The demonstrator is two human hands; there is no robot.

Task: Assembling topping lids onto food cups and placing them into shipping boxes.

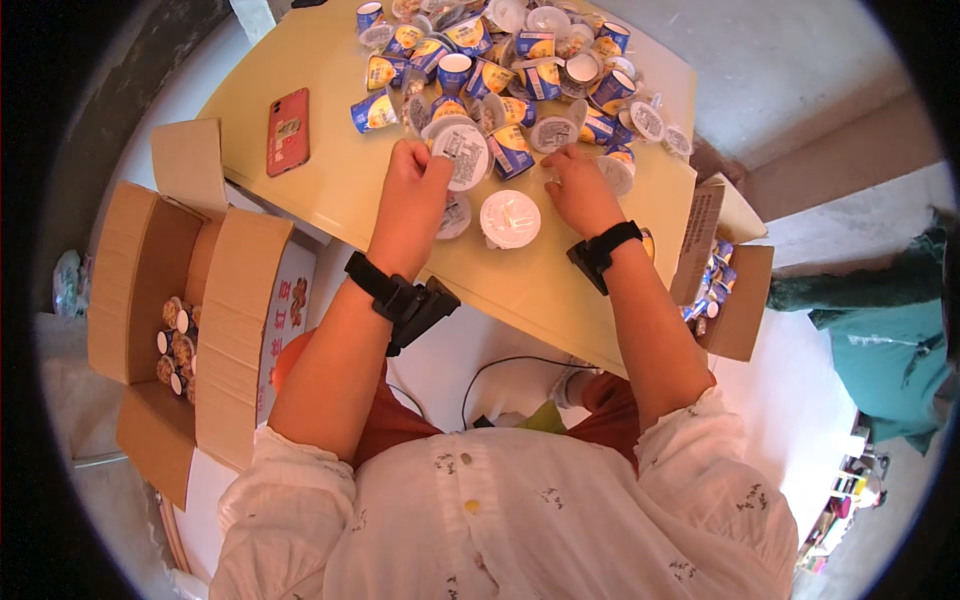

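My left hand (413, 205) is closed, its thumb and fingers at the rim of a clear plastic cup with a round, printed white lid (462, 157). To its right, my right hand (583, 190) has bent fingers with a gap between thumb and forefinger, and nothing shows in it. Its fingertips are close to another lidded cup (553, 135) at the pile's near edge. Between the hands stands a cup with a plain white lid (511, 219). A blue and yellow paper cup (511, 151) lies just beyond. Below my left hand is a further lidded cup (454, 216), partly hidden.
Blue paper cups and clear lidded cups are heaped over the far part of the yellow table (335, 200). A red phone (289, 132) lies at left. Open cardboard boxes holding cups stand beside the table, left (240, 330) and right (738, 312). A black cable (500, 362) crosses the floor.
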